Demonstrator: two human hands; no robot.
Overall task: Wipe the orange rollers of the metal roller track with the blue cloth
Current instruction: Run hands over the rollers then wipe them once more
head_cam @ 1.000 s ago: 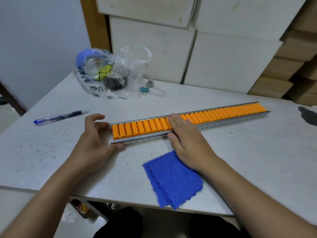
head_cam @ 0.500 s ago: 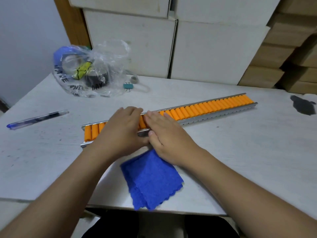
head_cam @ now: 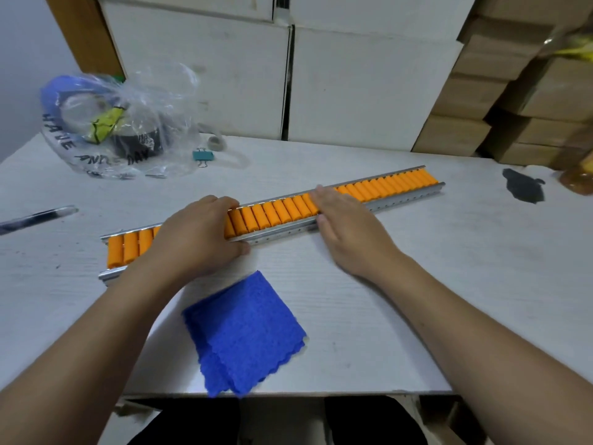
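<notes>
The metal roller track [head_cam: 401, 199] lies slantwise across the white table [head_cam: 449, 268], its orange rollers [head_cam: 279, 211] running from near left to far right. My left hand [head_cam: 199, 232] clasps the track left of its middle, fingers over the far rail and thumb on the near rail. Past the middle, my right hand [head_cam: 346, 226] lies flat across the rollers with fingers stretched out and holds nothing. The folded blue cloth [head_cam: 244, 332] rests untouched on the table near the front edge, between my forearms.
A clear plastic bag [head_cam: 122, 126] with rolls of tape sits at the back left, a teal binder clip [head_cam: 203, 155] beside it. A pen [head_cam: 35, 216] lies at far left. A dark stain [head_cam: 523, 187] marks the right side. White boxes [head_cam: 353, 85] and brown cartons [head_cam: 513, 91] stand behind.
My left hand slid from the track's left end toward its middle. My right hand drew beside it, then moved right along the rollers. The cloth stayed put.
</notes>
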